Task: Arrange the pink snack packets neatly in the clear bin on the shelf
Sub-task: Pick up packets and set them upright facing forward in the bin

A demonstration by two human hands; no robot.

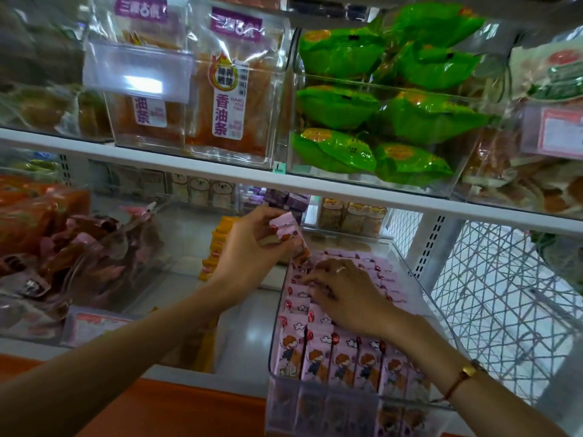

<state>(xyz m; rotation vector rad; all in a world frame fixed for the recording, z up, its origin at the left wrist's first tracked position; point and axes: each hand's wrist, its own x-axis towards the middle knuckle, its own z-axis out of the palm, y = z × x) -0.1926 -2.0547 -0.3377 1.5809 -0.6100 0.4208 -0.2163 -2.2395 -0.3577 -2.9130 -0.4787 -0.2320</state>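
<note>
Two hands work over a clear plastic bin on the lower white shelf. Rows of small pink cartoon-printed snack packets stand upright inside it, packed side by side. Left hand is raised above the bin's far left corner, fingers curled round a few pink packets — held clear of the rows. Right hand lies on the packets mid-bin, fingers bent down among them — whether it grips one I cannot tell.

Shop, snack aisle: white shelf tiers, clear bins stuffed with green packets, price label clipped on bin front.
</note>
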